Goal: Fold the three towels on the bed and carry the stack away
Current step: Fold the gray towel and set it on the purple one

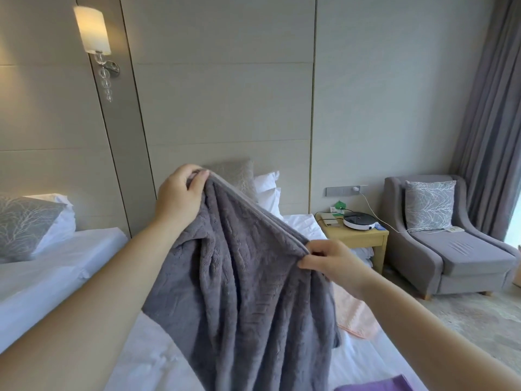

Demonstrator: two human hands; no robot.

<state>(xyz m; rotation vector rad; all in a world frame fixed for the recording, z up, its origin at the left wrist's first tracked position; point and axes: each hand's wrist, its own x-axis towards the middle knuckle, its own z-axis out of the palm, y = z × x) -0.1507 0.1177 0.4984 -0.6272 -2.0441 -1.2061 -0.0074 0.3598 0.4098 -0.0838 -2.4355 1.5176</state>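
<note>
The white bed [146, 359] fills the bottom, and its near end is cut off. A big grey towel [248, 292] hangs in the air over it, all crumpled. A grey armchair [465, 258] holds a cushion [430, 206]. A small table [358, 238] has a round white thing [359, 221] on it. A pink towel [355, 314] lies on the bed, mostly hidden behind the grey one. A purple towel [386, 385] peeks in at the bottom edge. The left hand [180, 197] pinches the grey towel's top corner up high. The right hand [329, 263] pinches its top edge lower down.
</note>
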